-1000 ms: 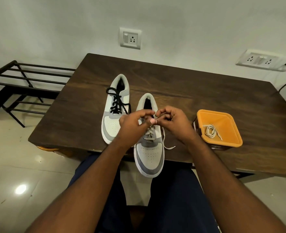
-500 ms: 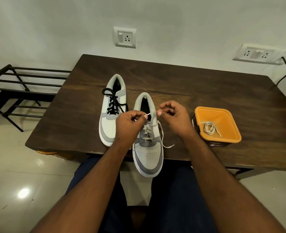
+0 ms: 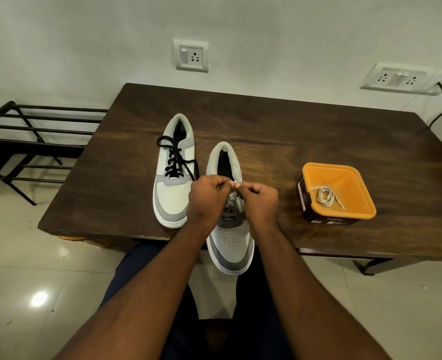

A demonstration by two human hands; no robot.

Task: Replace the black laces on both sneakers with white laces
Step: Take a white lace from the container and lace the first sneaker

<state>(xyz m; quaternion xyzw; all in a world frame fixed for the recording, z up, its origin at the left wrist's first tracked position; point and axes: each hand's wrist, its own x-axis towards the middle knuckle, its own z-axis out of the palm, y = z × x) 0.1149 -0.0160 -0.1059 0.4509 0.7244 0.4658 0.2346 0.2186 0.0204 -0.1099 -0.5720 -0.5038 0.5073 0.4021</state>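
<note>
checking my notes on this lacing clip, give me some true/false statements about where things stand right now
1. The left sneaker has black laces. True.
2. The orange tub is empty. False: a coiled white lace lies in it.
3. The left hand and right hand work over the right sneaker. True.
4. The right sneaker sits fully on the table. False: its toe overhangs the near edge.

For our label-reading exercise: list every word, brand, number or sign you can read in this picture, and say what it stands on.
No text can be read here.
Orange tub: pale labels low on its dark side, too small and blurred to read.
Both sneakers: no brand or print shows.
Wall sockets: no markings legible.
</note>
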